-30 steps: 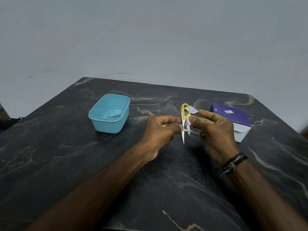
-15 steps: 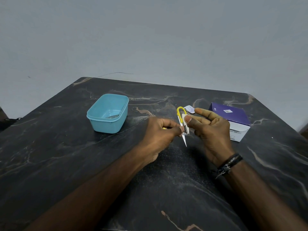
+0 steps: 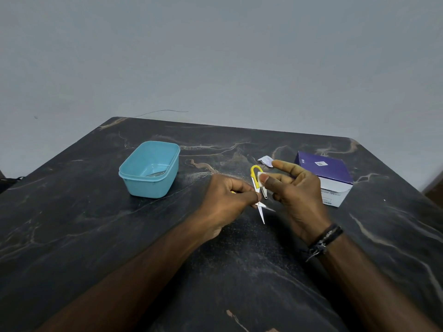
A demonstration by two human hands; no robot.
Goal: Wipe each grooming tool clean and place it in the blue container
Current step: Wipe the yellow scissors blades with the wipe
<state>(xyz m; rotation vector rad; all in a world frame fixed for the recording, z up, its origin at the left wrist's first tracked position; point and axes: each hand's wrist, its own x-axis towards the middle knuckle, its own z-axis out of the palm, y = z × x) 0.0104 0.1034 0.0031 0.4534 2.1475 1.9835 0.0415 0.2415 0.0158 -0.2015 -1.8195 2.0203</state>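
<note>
Our left hand [image 3: 225, 200] has its fingers curled tight, pinching the small yellow-handled scissors with pointed steel blades [image 3: 258, 188] near the pivot, while our right hand [image 3: 294, 188] presses a small white wipe pad [image 3: 260, 176] between thumb and middle finger against the yellow handle, the index finger stretched out straight above it. Compared with half a second ago, we see the pad sitting higher on the handle, close under the loop, and the blades now spread slightly. The scissors stand nearly upright above the dark marbled bench [image 3: 96, 236], well to the right of the light blue plastic container [image 3: 134, 178], long axis running from the yellow loop at the far, upper end to the points aimed down and toward us. A metal tool lies inside the container. Further right of the container, past our hands, sit a torn white wrapper [image 3: 265, 161] and a purple and white cardboard box [image 3: 328, 171].
</note>
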